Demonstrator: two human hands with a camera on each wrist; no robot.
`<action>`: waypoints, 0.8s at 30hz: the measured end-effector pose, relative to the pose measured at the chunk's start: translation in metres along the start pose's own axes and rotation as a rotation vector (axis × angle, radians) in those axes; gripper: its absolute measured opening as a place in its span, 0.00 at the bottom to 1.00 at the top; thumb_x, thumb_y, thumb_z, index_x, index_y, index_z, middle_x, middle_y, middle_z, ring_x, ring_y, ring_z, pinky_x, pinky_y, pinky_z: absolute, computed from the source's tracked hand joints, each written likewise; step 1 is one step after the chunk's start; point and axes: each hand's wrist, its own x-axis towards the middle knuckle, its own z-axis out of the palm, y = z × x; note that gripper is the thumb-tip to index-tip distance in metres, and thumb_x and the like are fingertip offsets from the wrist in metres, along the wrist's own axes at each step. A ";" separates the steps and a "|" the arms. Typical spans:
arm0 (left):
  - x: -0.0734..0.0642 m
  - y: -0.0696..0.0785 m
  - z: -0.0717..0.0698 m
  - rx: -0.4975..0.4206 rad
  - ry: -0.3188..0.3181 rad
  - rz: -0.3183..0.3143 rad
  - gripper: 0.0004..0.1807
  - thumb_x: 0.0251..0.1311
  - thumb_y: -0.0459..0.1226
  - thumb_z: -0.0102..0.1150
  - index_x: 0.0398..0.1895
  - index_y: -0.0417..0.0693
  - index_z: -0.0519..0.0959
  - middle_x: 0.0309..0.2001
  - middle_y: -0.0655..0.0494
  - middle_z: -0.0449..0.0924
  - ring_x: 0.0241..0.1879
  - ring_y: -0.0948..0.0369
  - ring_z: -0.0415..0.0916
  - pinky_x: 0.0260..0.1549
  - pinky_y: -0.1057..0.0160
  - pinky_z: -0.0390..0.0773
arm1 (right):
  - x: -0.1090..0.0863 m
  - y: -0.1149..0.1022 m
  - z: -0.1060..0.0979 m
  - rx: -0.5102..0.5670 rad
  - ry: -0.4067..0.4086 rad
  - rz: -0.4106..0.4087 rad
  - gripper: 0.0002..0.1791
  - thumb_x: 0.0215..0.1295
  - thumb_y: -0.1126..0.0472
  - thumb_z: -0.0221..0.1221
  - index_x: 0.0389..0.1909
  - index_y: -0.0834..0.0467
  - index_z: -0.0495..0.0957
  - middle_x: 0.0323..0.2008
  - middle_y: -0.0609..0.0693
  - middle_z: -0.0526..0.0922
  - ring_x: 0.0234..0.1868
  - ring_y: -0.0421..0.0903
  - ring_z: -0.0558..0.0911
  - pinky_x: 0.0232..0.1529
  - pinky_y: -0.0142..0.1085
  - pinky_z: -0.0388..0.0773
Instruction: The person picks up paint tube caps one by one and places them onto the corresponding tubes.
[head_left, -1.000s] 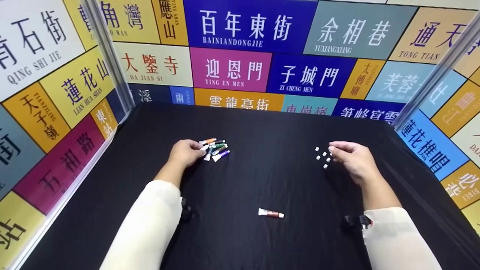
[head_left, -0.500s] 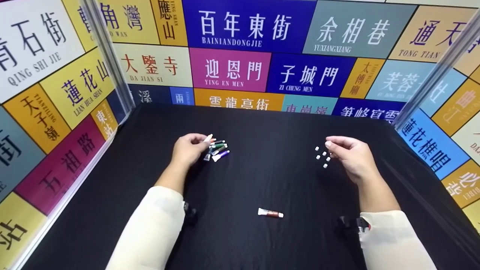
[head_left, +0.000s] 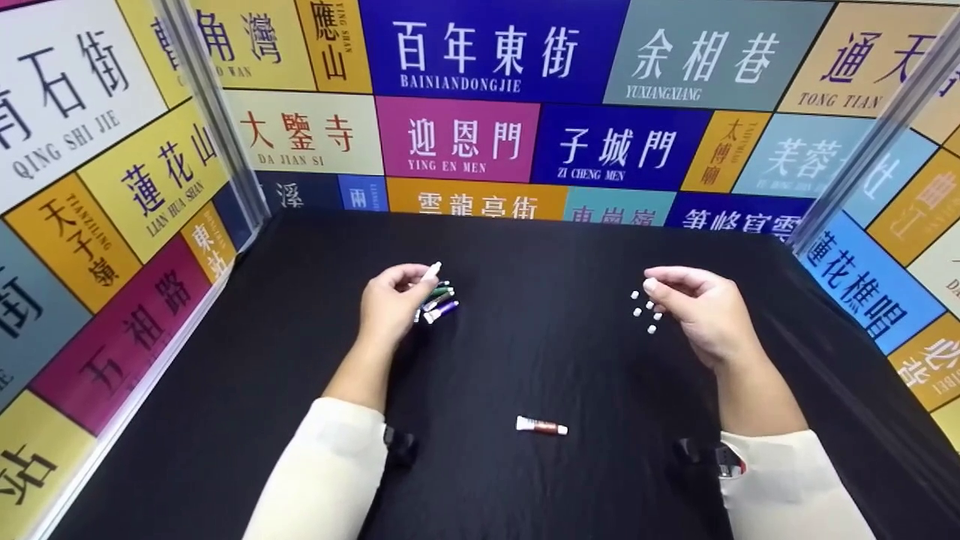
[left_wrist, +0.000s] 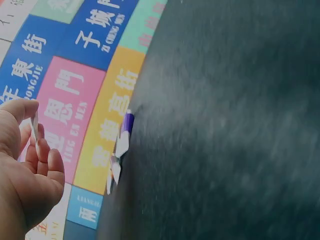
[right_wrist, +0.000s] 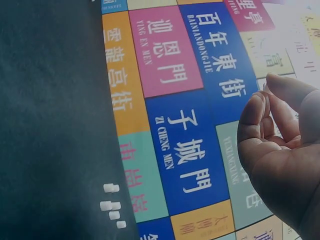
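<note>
Above the pile of small paint tubes [head_left: 442,304], my left hand [head_left: 390,304] pinches a white tube [head_left: 432,271] between thumb and fingers. Its narrow end points up and away; whether it has a cap I cannot tell. In the left wrist view only a thin edge of this tube [left_wrist: 34,129] shows. My right hand [head_left: 705,311] pinches a small white cap [head_left: 650,284] between thumb and index finger. Just beyond and below that hand lie several loose white caps [head_left: 637,312], also seen in the right wrist view as white caps [right_wrist: 110,205].
A brown-red paint tube [head_left: 541,426] lies alone near the front of the black cloth [head_left: 525,337], its white cap end to the right. Panels with street names [head_left: 465,139] wall in the back and both sides.
My left hand has lifted the white tube off the pile and moved it slightly right. My right hand has raised a cap from the group and shifted a little left.
</note>
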 end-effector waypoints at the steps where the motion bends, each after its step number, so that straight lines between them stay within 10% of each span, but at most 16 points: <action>1: -0.002 0.002 0.001 -0.011 -0.001 0.005 0.11 0.60 0.41 0.75 0.45 0.49 0.92 0.35 0.58 0.87 0.36 0.64 0.79 0.39 0.71 0.76 | -0.001 -0.002 0.001 0.005 0.000 -0.007 0.10 0.69 0.66 0.70 0.49 0.62 0.90 0.35 0.41 0.92 0.30 0.39 0.85 0.37 0.28 0.86; 24: -0.045 0.063 0.019 -0.101 -0.177 0.233 0.10 0.62 0.42 0.77 0.45 0.52 0.92 0.37 0.55 0.88 0.37 0.60 0.80 0.38 0.68 0.78 | -0.040 -0.053 0.025 0.042 -0.016 -0.231 0.11 0.62 0.79 0.68 0.46 0.75 0.86 0.35 0.51 0.92 0.30 0.42 0.88 0.36 0.29 0.87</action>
